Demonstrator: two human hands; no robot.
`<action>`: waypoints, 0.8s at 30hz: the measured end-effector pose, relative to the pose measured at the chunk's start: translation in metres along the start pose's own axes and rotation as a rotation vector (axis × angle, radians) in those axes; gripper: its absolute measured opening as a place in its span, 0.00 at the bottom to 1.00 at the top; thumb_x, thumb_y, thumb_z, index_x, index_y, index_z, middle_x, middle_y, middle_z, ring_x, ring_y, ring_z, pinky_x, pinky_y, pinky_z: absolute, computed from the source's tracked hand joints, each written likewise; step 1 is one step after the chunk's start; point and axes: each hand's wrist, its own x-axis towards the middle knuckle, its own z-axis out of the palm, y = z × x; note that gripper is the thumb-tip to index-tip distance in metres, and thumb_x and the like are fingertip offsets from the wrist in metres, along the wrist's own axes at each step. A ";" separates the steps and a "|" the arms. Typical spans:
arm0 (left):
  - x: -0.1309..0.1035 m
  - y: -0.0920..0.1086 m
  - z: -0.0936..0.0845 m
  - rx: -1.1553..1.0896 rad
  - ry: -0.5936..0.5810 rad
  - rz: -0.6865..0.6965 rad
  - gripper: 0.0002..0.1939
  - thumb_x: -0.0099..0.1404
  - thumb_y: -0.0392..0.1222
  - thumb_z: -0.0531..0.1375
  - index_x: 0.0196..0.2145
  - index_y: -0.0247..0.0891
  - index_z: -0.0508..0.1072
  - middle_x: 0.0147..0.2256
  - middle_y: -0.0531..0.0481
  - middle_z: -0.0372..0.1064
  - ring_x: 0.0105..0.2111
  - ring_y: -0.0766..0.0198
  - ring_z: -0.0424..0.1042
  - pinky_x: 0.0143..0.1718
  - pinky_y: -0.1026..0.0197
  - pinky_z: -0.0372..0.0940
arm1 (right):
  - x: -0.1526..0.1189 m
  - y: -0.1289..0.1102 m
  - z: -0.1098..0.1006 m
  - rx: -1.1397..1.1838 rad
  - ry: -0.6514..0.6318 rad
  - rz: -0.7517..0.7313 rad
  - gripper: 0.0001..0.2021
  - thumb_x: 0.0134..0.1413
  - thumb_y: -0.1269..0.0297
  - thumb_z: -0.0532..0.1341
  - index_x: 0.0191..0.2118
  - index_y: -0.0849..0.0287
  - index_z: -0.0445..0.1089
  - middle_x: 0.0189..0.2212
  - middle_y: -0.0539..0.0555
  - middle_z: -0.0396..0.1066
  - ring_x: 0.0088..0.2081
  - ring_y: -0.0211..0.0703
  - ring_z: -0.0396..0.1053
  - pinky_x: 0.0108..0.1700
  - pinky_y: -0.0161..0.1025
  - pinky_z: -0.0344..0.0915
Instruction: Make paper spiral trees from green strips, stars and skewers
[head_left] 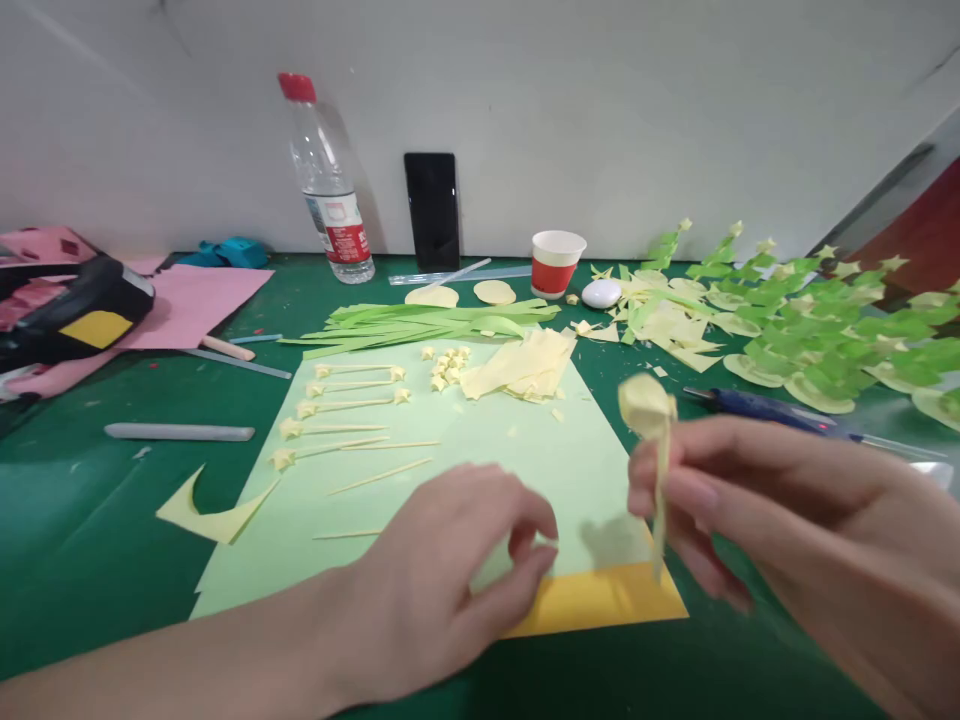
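My right hand [780,510] is raised at the right and pinches a pale yellow paper strip [660,480] between thumb and fingers. The strip's upper end is bent into a loop, and its tail hangs down. Over the front of the light green paper sheets [592,470], my left hand [457,580] is curled, thumb and index tips pressed close; anything between them is too small to make out. Beyond it lie thin paper sticks [382,477], several tipped with folded paper stars [292,428]. A small heap of loose stars [450,368] sits beside a stack of yellow strips [521,365].
Green strips [420,322] lie behind the sheets. A bottle [330,190], a phone [433,212] and a paper cup [556,265] stand along the wall. Green paper plants [840,320] crowd the right, near a blue glue gun [765,408]. At left are pink paper [206,295] and a white stick [180,432].
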 end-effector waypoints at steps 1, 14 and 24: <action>-0.005 0.000 0.003 0.036 -0.072 0.015 0.04 0.61 0.32 0.52 0.30 0.38 0.62 0.24 0.58 0.62 0.24 0.70 0.61 0.26 0.68 0.57 | 0.008 -0.009 0.001 -0.086 -0.005 -0.079 0.09 0.48 0.57 0.61 0.23 0.55 0.69 0.14 0.46 0.62 0.17 0.30 0.59 0.16 0.25 0.57; -0.010 0.007 0.009 0.361 -0.434 0.311 0.09 0.59 0.38 0.60 0.22 0.36 0.67 0.20 0.58 0.65 0.21 0.69 0.57 0.22 0.67 0.54 | 0.181 -0.035 0.113 -0.918 -0.184 -0.570 0.05 0.54 0.69 0.58 0.34 0.64 0.70 0.35 0.53 0.69 0.37 0.38 0.66 0.39 0.37 0.64; -0.015 -0.002 0.008 0.330 -0.403 0.380 0.05 0.57 0.38 0.61 0.29 0.34 0.69 0.23 0.55 0.65 0.23 0.67 0.57 0.23 0.65 0.55 | 0.210 -0.024 0.135 -1.202 -0.327 -0.490 0.12 0.57 0.62 0.55 0.44 0.63 0.65 0.42 0.55 0.66 0.41 0.41 0.66 0.41 0.44 0.65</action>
